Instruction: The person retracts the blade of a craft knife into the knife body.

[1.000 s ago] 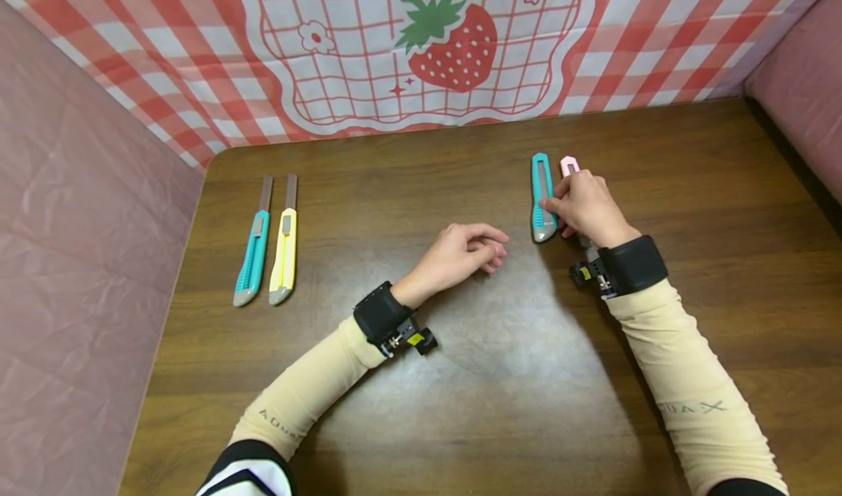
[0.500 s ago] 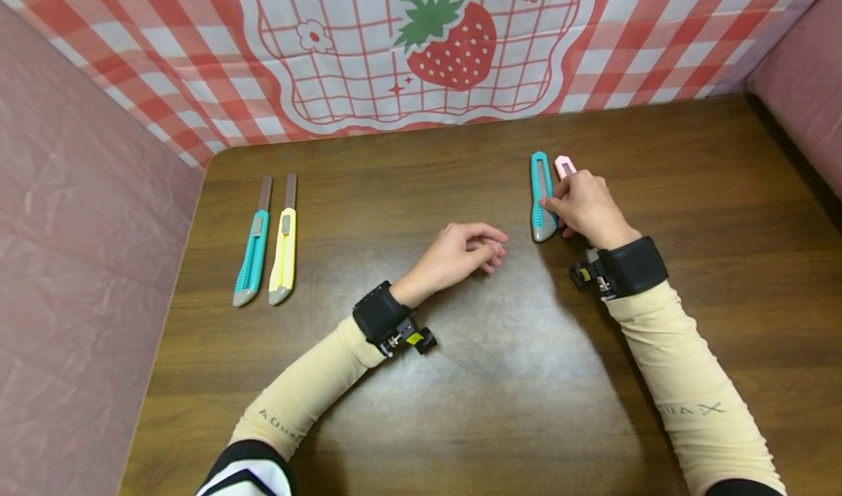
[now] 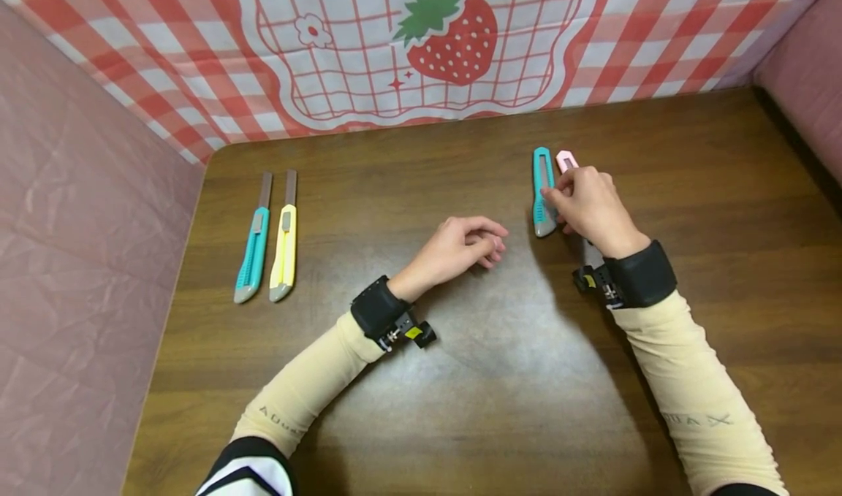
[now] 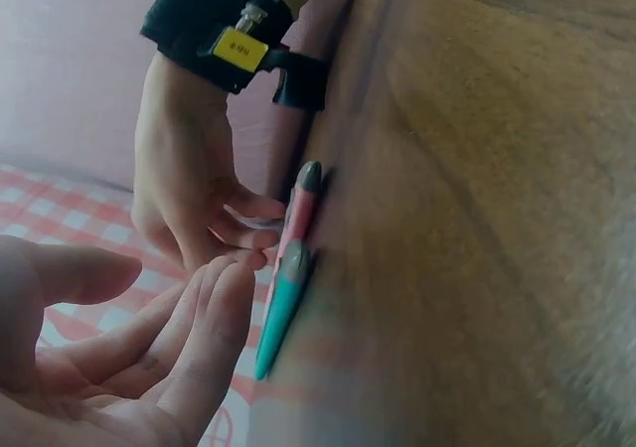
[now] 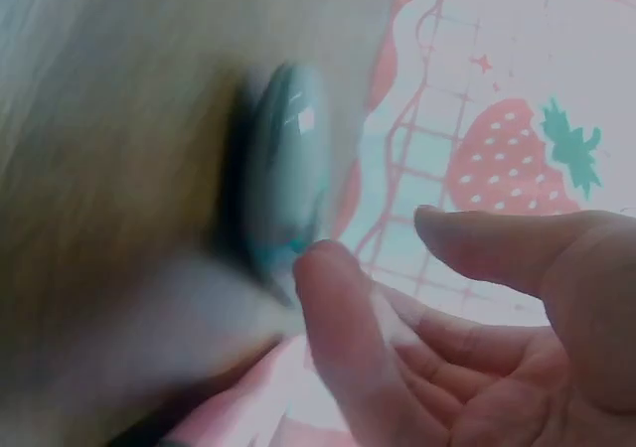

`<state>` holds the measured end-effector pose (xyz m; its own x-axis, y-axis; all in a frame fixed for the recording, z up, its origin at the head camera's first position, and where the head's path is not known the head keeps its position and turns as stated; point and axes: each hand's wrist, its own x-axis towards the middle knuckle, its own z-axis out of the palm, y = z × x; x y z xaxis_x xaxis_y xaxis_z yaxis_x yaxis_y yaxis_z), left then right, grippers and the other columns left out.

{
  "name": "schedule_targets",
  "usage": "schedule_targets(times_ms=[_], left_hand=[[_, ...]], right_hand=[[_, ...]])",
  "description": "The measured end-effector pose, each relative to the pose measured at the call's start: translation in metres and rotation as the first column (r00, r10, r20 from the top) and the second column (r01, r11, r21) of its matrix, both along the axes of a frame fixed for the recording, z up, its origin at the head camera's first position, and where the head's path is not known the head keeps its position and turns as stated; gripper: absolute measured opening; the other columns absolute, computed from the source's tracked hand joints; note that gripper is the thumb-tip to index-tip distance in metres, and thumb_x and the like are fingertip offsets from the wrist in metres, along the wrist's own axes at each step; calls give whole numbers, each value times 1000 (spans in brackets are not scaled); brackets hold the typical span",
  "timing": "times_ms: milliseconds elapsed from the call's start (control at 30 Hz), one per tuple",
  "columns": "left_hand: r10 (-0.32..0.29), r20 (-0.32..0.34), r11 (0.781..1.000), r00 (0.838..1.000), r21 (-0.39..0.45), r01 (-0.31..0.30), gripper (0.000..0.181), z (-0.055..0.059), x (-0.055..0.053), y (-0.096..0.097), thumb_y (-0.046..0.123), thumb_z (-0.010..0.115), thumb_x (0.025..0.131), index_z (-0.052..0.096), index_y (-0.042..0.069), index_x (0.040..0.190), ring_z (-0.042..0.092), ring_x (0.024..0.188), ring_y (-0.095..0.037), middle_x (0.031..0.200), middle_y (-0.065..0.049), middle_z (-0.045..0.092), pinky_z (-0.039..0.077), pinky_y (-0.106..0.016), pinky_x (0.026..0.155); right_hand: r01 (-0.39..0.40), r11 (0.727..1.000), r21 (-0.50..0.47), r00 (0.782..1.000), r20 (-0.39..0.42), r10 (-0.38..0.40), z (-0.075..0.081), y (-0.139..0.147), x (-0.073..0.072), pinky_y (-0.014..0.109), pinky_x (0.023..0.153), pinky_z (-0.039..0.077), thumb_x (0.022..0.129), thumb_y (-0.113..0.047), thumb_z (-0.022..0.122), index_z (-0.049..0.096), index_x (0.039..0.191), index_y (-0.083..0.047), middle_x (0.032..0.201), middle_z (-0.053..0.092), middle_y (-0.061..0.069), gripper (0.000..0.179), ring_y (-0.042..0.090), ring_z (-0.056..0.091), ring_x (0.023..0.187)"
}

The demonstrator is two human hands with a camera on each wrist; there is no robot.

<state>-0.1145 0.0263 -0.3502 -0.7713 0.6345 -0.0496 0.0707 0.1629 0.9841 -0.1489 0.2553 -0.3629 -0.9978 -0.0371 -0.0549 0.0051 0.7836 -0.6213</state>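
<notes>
My right hand point(image 3: 588, 202) hovers over a pink box cutter point(image 3: 566, 160), covering much of it in the head view. Its thumb and fingers are apart with nothing between them in the right wrist view. Just left of the pink one lies a teal box cutter point(image 3: 542, 182), its grey end point(image 5: 293, 154) blurred and close in the right wrist view. Neither shows a blade sticking out. My left hand point(image 3: 454, 251) is held loosely over the middle of the table, fingers relaxed and holding nothing. The left wrist view shows the pink and teal cutters side by side.
At the left of the wooden table point(image 3: 421, 423) lie another teal box cutter point(image 3: 253, 255) and a yellow box cutter point(image 3: 284, 251), both with blades extended. A red checked cloth with a strawberry point(image 3: 454, 39) hangs behind the table's back edge.
The pink cutter's far end has shifted slightly left, closer to the teal one. My right hand has since lifted a little, its thumb drawing up off the teal cutter. The left hand keeps its pose.
</notes>
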Motion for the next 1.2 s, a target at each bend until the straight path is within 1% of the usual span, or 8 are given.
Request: schedule_targets(times_ms=[267, 433, 533, 700, 833, 933, 1033, 1200], left_hand=[[89, -145, 995, 985, -31, -95, 16, 9, -6, -31, -4, 53, 90, 61, -8, 103, 64, 73, -25, 88, -24, 66, 58, -48, 68], [207, -235, 971, 950, -66, -228, 13, 0, -22, -73, -2, 58, 88, 63, -6, 99, 64, 74, -29, 88, -24, 66, 59, -46, 67], [264, -321, 943, 910, -114, -314, 14, -12, -32, -100, 2, 59, 88, 64, -4, 99, 64, 72, -26, 86, -19, 67, 59, -40, 63], [325, -500, 864, 803, -190, -467, 15, -14, -38, -142, 8, 62, 87, 67, 1, 99, 61, 66, -14, 83, -10, 68, 56, -33, 60], [361, -574, 799, 735, -216, -561, 14, -8, -39, -169, 11, 64, 86, 68, 3, 97, 61, 70, -13, 83, -9, 69, 53, -31, 63], [375, -623, 714, 687, -278, -642, 14, -5, -39, -185, 12, 65, 85, 68, 3, 95, 60, 70, -16, 82, -11, 68, 50, -32, 61], [357, -646, 614, 674, -381, -691, 16, -4, -40, -199, 13, 66, 84, 68, 0, 92, 59, 68, -21, 80, -14, 67, 49, -38, 58], [298, -626, 454, 720, -570, -684, 24, -3, -36, -213, 18, 69, 80, 67, -3, 92, 58, 67, -30, 79, -18, 65, 50, -48, 54]], right_hand=[[-120, 992, 39, 966, -226, 126, 17, -18, 8, 23, 42, 44, 90, -21, 60, 67, 89, -4, 68, 63, 8, 18, 12, 55, 50], [-154, 987, 44, 943, -290, 160, 23, -24, 12, 22, 41, 42, 90, -18, 61, 67, 89, -5, 64, 62, 5, 15, 9, 54, 49], [-177, 983, 55, 930, -318, 185, 23, -26, 14, 21, 40, 41, 90, -16, 61, 67, 88, -4, 63, 62, 4, 14, 8, 53, 49], [-204, 978, 50, 915, -344, 209, 24, -28, 16, 17, 39, 41, 90, -17, 61, 67, 89, -5, 64, 62, 4, 14, 7, 53, 49], [-220, 974, 47, 909, -353, 222, 26, -29, 17, 13, 39, 39, 90, -19, 61, 67, 91, -5, 67, 63, 4, 15, 6, 53, 50], [-230, 972, 41, 907, -353, 230, 27, -29, 17, 11, 39, 39, 91, -19, 61, 67, 91, -5, 68, 64, 4, 15, 6, 53, 51], [-235, 971, 41, 906, -352, 234, 27, -29, 18, 12, 39, 40, 90, -18, 61, 67, 91, -5, 67, 63, 4, 15, 6, 53, 50], [-237, 970, 53, 906, -349, 240, 26, -28, 18, 16, 38, 41, 91, -17, 60, 66, 90, -4, 66, 62, 3, 14, 5, 53, 50]])
